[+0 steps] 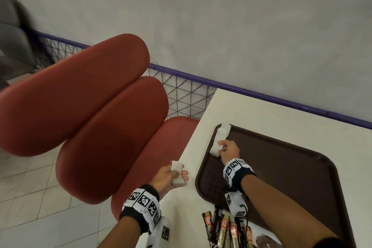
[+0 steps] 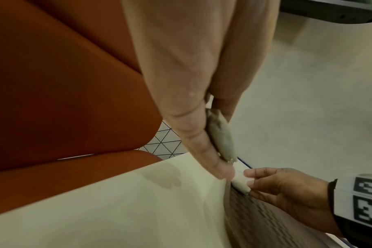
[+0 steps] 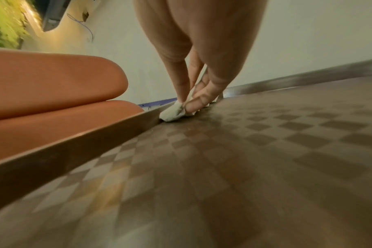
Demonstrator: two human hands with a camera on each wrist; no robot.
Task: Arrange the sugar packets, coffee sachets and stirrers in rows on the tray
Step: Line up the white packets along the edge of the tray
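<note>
The brown tray [image 1: 298,169] lies on the white table [image 1: 261,110], its floor marked with a checker pattern. Inside the tray, along its left rim, white sugar packets [image 1: 220,137] lie end to end, running from the far left corner toward the near side. The right hand [image 1: 228,150] is on the tray at the near end of this line; its thumb and fingertips pinch the nearest packet [image 3: 173,112], which rests on the tray floor against the rim. The rest of the tray floor in view holds no other packets. The left hand [image 1: 171,177] hovers over the table's left edge, outside the tray, with its fingers closed around a small stack of white packets [image 1: 177,173]; the left wrist view shows these packets [image 2: 220,135] pressed between the thumb and the fingers. At the near edge of the table, just beside the tray's near left corner, coffee sachets [image 1: 225,227] in black, gold and red wrappers lie bunched together outside the tray. A red padded bench [image 1: 96,106] stands to the left of the table.
</note>
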